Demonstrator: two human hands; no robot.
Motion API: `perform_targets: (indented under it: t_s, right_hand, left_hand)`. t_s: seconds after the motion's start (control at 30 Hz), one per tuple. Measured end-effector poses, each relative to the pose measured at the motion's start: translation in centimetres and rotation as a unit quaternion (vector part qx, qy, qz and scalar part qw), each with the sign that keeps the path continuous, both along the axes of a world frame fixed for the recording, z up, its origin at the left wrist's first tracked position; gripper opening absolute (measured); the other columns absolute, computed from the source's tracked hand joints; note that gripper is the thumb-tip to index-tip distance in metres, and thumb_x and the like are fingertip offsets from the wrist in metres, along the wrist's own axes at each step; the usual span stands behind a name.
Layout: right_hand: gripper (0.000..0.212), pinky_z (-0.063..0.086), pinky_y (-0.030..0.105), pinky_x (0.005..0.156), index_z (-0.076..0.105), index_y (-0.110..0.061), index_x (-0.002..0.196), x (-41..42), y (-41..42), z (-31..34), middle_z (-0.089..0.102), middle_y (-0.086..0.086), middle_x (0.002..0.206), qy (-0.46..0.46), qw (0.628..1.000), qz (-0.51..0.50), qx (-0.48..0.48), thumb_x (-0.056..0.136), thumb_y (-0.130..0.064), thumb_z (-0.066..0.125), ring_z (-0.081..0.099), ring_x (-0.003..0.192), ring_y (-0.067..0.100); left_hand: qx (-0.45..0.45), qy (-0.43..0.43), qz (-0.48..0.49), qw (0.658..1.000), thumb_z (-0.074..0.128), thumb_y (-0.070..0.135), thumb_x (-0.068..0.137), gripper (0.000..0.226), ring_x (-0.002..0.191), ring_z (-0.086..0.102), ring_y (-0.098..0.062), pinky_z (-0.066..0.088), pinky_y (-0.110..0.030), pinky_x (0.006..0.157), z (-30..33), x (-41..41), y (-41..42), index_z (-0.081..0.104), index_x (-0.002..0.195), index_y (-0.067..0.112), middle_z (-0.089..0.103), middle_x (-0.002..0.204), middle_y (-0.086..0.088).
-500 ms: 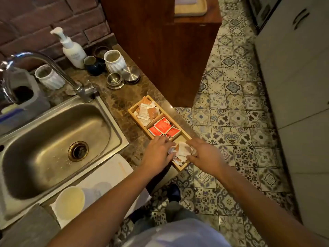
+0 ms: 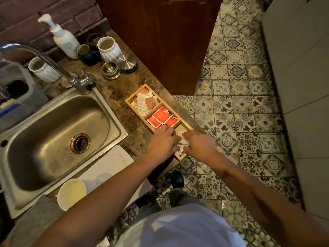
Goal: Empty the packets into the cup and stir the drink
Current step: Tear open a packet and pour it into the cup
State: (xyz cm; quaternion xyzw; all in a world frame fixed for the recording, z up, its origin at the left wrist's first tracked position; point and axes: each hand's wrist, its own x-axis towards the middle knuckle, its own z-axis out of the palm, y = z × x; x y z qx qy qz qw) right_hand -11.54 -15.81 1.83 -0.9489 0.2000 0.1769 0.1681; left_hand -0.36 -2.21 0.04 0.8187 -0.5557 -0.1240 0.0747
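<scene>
Steel sink (image 2: 53, 139) fills left; white cup (image 2: 71, 194) waits at its near corner, well apart from wooden tray (image 2: 128, 101) of 3 compartments; left hand (image 2: 164, 144), right hand (image 2: 200, 145) rummage nearest compartment, fingers curled among pale packets (image 2: 182, 139); firm grip, cannot tell

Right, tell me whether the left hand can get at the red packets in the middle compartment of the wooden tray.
Probably yes. The left hand sits at the near compartment, right beside the red packets, which lie uncovered in the open wooden tray; only a low divider stands between.
</scene>
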Motion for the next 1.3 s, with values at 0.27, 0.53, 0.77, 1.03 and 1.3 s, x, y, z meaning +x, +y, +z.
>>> perform_targets:
  t_s: [0.27, 0.53, 0.77, 1.03, 1.3]
  right_hand:
    - [0.036, 0.058, 0.039, 0.080, 0.060, -0.026, 0.129, -0.1, 0.0, -0.4, 0.063, -0.001, 0.133, -0.012, 1.000, -0.020, 0.010, 0.093, -0.032, 0.059, 0.068, 0.106, 0.027]
    - [0.029, 0.057, 0.037, 0.078, 0.069, -0.023, 0.122, -0.8, -0.3, -1.2, 0.071, 0.001, 0.119, -0.071, 0.996, -0.045, 0.036, 0.100, -0.033, 0.053, 0.069, 0.101, 0.025]
    - [0.020, 0.059, 0.031, 0.079, 0.078, -0.026, 0.112, -1.3, -1.1, 1.7, 0.075, -0.010, 0.109, -0.266, 0.951, -0.063, 0.145, 0.097, -0.033, 0.067, 0.067, 0.087, 0.004]
    - [0.017, 0.061, 0.032, 0.080, 0.079, -0.025, 0.108, 2.0, 1.3, 8.2, 0.075, -0.014, 0.104, -0.302, 0.921, 0.002, 0.245, 0.094, -0.031, 0.071, 0.070, 0.093, 0.001]
    - [0.011, 0.060, 0.033, 0.084, 0.081, -0.014, 0.101, 5.4, 9.2, 14.2, 0.079, -0.006, 0.098, -0.308, 0.861, 0.061, 0.400, 0.092, -0.017, 0.075, 0.074, 0.095, 0.013]
  left_hand:
    - [-0.038, 0.003, -0.004, 0.999, 0.077, 0.029, 0.082, 0.013, 0.093, 0.057, -0.028, 0.045, -0.040, 0.073, 0.0, -0.2, -1.4, 0.081, 0.095, 0.028, 0.065, 0.091, 0.000]
    - [-0.081, 0.015, 0.001, 0.997, 0.077, 0.028, 0.083, 0.011, 0.095, 0.058, -0.028, 0.049, -0.042, 0.074, -0.1, 0.8, -0.8, 0.081, 0.093, 0.025, 0.069, 0.095, 0.001]
    - [-0.163, 0.090, 0.093, 0.978, 0.074, 0.030, 0.088, 0.013, 0.108, 0.053, -0.022, 0.046, -0.041, 0.088, 3.1, 1.5, 1.1, 0.080, 0.098, 0.025, 0.069, 0.110, 0.006]
    - [-0.262, 0.244, 0.297, 0.885, 0.076, 0.027, 0.087, 0.012, 0.118, 0.056, -0.014, 0.044, -0.037, 0.101, 9.7, 0.4, 7.3, 0.081, 0.097, 0.025, 0.069, 0.113, 0.011]
    - [-0.352, 0.166, 0.379, 0.840, 0.076, 0.025, 0.086, 0.009, 0.110, 0.062, -0.011, 0.048, -0.033, 0.097, 14.9, -0.7, 15.5, 0.080, 0.094, 0.027, 0.070, 0.106, 0.015]
